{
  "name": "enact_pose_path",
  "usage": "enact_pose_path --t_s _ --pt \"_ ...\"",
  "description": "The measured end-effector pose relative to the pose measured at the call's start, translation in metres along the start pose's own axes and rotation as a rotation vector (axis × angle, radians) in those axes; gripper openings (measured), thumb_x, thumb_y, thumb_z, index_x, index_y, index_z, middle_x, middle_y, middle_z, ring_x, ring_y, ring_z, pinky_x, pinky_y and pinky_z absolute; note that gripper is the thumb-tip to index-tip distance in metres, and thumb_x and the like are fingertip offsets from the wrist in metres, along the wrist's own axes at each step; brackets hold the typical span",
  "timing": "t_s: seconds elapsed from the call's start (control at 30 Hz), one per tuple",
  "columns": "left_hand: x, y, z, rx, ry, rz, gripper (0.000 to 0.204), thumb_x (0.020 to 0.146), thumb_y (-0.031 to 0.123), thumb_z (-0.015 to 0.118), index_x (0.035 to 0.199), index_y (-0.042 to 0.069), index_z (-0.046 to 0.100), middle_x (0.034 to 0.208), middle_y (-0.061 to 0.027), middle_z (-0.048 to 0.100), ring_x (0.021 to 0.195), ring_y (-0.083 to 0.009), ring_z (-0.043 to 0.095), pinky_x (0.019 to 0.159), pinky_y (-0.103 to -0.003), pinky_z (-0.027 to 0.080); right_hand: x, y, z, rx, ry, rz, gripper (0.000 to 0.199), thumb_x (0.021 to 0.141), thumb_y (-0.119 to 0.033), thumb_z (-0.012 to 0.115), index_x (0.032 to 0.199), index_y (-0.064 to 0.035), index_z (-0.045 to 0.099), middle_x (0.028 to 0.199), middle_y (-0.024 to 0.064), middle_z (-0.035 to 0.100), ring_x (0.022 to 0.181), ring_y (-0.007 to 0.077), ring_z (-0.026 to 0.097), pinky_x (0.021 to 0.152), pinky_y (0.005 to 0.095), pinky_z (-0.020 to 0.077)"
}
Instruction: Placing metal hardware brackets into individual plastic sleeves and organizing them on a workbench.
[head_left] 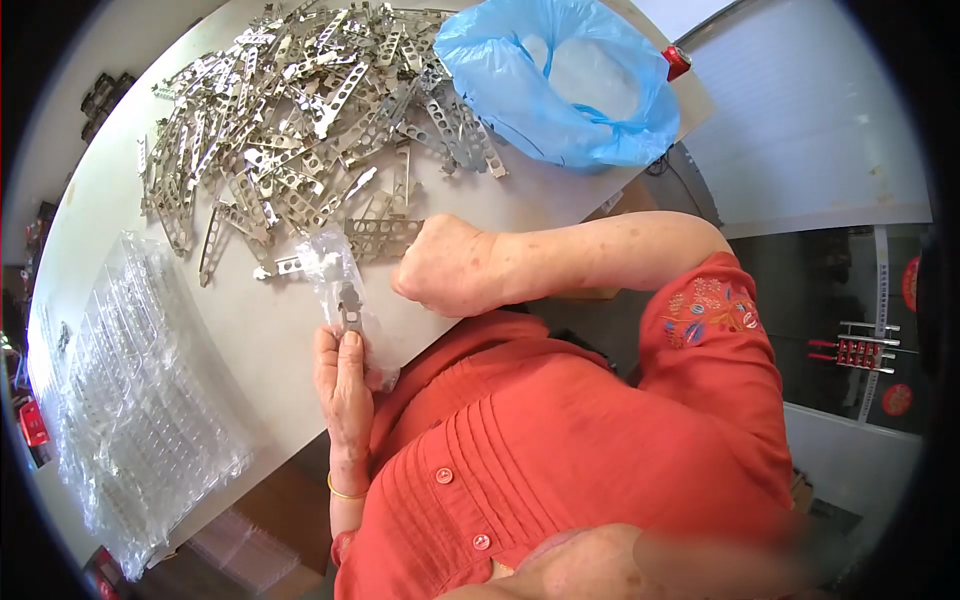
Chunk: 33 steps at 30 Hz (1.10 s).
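Though crinkled, clear bag (335,265) of brackets (349,305)

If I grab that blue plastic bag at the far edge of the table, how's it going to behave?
The blue plastic bag looks thin and crumpled, so it would likely go floppy and fold in when lifted. Its mouth sags open, so any contents might shift or spill. It seems light for its size and would probably slide on the smooth white table if pushed.

- left hand (342,385) holds a small clear bag (340,280) with a metal piece inside
- right hand (440,265) fisted beside perforated metal strips (300,120) heaped on the white surface (250,330)
- blue plastic bag (560,85) beyond
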<state>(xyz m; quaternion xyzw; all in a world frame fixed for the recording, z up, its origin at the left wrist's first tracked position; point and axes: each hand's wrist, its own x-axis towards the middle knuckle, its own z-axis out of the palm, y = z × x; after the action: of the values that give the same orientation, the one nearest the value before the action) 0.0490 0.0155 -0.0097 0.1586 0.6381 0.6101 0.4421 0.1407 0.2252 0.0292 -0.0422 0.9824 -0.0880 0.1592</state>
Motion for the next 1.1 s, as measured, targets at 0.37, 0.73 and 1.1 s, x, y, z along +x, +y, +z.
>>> enact_pose_path --t_s 0.37,0.73,1.1 --pt "-0.001 0.003 0.006 0.035 0.016 0.008 0.014 0.105 0.02 0.046 0.099 0.009 0.053 0.079 0.0066 0.046 0.065 -0.0013 0.039 0.054 -0.018 0.033 -0.003 0.0 0.013 0.037 0.148 -0.048 0.007 0.068 -0.013 0.065 0.068 -0.0057 0.062 0.065 0.0151 0.066 0.063 0.0332 0.068 0.056 0.0445 0.053" --pt "0.002 -0.007 0.005 0.126 0.068 0.103 0.013 0.105 0.019 0.045 0.101 0.008 0.052 0.076 0.0054 0.047 0.059 -0.0017 0.041 0.05 -0.018 0.035 -0.012 0.002 0.018 0.569 0.275 -0.055 0.034 0.085 -0.026 0.069 0.106 -0.0023 0.058 0.082 0.0149 0.069 0.077 0.0337 0.068 0.066 0.0438 0.0526" --pt "-0.002 -0.004 0.014 0.099 0.045 0.099 0.013 0.105 0.018 0.046 0.1 0.008 0.054 0.079 0.0058 0.046 0.066 -0.0015 0.041 0.056 -0.018 0.035 -0.001 -0.009 0.027 1.11 0.282 0.035 0.024 0.095 -0.025 0.061 0.099 -0.001 0.063 0.079 0.0078 0.067 0.072 0.0164 0.063 0.065 0.034 0.0507"
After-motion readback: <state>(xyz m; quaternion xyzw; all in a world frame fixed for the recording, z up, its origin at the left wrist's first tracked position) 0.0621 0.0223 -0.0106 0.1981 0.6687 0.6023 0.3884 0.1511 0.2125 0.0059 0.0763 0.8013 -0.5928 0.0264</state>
